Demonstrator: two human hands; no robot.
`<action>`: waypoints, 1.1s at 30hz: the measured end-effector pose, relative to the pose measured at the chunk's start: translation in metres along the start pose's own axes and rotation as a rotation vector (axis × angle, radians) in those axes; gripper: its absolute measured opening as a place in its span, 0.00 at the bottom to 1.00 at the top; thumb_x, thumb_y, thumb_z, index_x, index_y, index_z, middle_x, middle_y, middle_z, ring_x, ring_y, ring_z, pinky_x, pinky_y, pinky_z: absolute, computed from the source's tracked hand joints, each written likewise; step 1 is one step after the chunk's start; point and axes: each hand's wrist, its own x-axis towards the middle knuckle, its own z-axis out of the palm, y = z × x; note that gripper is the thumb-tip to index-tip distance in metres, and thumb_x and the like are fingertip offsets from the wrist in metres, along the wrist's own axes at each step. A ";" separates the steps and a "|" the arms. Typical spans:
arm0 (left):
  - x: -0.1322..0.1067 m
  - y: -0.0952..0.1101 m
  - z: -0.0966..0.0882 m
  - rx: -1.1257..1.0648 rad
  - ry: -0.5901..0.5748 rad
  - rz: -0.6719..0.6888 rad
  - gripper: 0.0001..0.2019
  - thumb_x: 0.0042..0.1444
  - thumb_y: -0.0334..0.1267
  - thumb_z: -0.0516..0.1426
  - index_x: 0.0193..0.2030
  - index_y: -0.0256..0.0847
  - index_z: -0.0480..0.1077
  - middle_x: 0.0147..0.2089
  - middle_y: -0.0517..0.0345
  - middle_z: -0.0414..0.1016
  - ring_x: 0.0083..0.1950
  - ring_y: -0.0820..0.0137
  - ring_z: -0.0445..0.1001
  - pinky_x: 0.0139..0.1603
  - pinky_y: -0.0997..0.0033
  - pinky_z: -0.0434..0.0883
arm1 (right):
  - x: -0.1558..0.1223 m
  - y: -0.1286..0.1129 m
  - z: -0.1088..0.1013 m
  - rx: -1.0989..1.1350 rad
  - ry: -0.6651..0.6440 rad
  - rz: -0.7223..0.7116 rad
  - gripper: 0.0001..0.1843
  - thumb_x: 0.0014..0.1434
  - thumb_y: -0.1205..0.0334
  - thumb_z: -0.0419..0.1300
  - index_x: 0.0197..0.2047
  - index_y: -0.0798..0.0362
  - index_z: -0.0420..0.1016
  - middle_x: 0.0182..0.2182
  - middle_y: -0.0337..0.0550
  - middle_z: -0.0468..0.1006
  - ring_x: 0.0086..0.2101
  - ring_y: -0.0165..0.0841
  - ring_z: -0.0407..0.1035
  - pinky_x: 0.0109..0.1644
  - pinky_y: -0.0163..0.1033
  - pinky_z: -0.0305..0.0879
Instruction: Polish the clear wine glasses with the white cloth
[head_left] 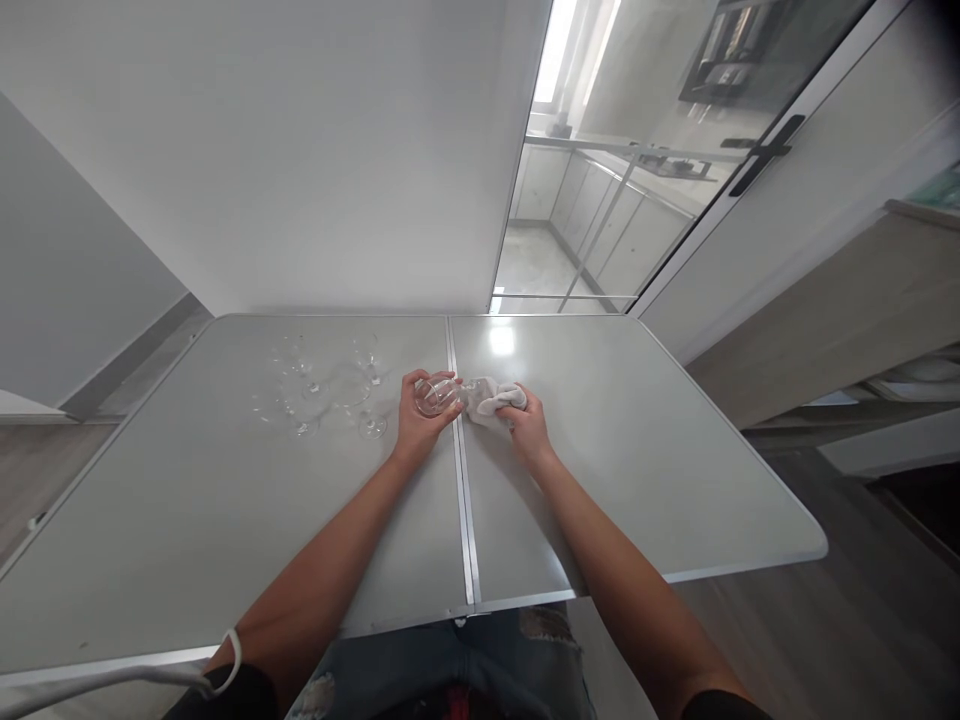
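Observation:
A clear stemmed glass [435,397] lies sideways above the middle seam of the table, its bowl toward the left and its foot end toward the right. My left hand [417,412] is closed around the bowl. In my right hand [529,422] a white cloth [489,398] is bunched and pressed against the stem and foot, which it partly covers. Left of my hands, several more clear stemmed glasses [373,424] rest on the table; their outlines are faint against the pale surface.
The pale folding table [645,470] has a metal seam [460,480] down its middle and a metal-edged rim. A white wall [337,160] rises behind it, with a glass door [592,190] at the back right. A white cable [135,674] crosses the lower left corner.

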 end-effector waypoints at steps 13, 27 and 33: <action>0.000 -0.002 -0.001 -0.005 -0.047 -0.028 0.31 0.48 0.37 0.72 0.50 0.48 0.56 0.56 0.50 0.75 0.56 0.59 0.79 0.57 0.55 0.76 | 0.000 0.001 0.000 0.025 0.066 -0.060 0.08 0.45 0.66 0.61 0.31 0.51 0.67 0.27 0.33 0.65 0.29 0.29 0.58 0.31 0.34 0.55; 0.000 0.000 -0.001 0.098 0.079 0.035 0.31 0.49 0.39 0.71 0.52 0.47 0.57 0.56 0.49 0.75 0.55 0.60 0.79 0.58 0.55 0.75 | -0.011 -0.019 0.000 0.012 0.017 -0.169 0.14 0.45 0.64 0.61 0.39 0.48 0.71 0.28 0.33 0.65 0.29 0.29 0.57 0.32 0.34 0.57; 0.001 -0.006 -0.006 0.089 -0.090 0.002 0.33 0.45 0.35 0.73 0.52 0.45 0.59 0.57 0.45 0.76 0.53 0.59 0.80 0.60 0.53 0.73 | -0.015 -0.019 0.005 -0.199 -0.299 -0.168 0.21 0.61 0.49 0.56 0.21 0.52 0.69 0.24 0.38 0.68 0.25 0.30 0.60 0.32 0.37 0.58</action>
